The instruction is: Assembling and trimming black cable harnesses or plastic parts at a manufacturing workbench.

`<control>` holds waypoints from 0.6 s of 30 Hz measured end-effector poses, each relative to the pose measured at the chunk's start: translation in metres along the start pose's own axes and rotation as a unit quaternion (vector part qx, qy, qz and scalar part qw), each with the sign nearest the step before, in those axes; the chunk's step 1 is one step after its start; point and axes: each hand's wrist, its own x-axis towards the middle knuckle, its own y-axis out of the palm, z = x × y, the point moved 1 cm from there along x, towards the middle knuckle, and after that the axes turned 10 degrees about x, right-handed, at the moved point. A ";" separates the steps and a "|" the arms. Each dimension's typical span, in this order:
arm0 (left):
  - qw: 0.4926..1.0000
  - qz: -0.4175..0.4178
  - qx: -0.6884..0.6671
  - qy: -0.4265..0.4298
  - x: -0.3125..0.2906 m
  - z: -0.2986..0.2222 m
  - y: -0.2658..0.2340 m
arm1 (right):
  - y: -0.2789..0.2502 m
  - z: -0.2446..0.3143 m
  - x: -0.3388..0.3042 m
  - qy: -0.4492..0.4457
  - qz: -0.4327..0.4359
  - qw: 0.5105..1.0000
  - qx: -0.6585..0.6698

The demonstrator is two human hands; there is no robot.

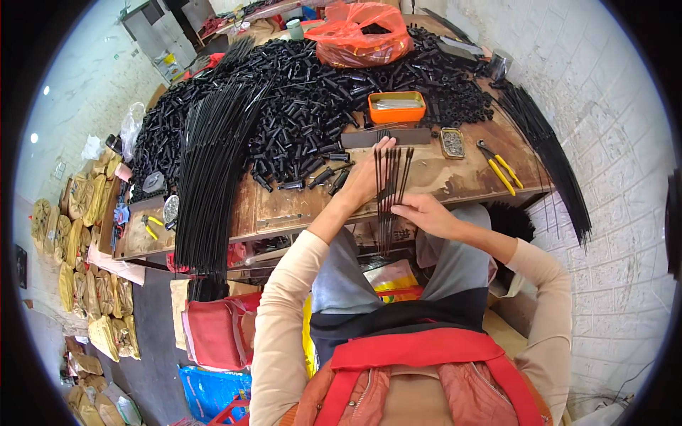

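Note:
A fanned bunch of thin black rods [386, 226] stands nearly upright over the table's front edge. My right hand [428, 216] pinches it at about mid-length, thumb and fingers closed. From the left, my left hand [361, 179] closes round the same rods; its fingers are partly hidden behind them. Beyond its fingertips, a small dark comb-like piece [383, 133] shows against a grey bar [412, 136] on the table. Short black tubular parts [291, 138] form a large heap beyond my hands.
Long black rods lie in a thick bundle [213, 170] on the left and another [547, 153] on the right. Nearby are an orange tin [396, 108], a small box of metal bits [452, 143] and yellow-handled pliers [500, 168]. A red plastic bag [359, 35] stands behind.

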 end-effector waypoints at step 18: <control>0.981 -0.017 -0.190 0.023 0.016 0.042 0.021 | 0.008 0.036 0.010 -0.070 -0.026 0.997 -0.036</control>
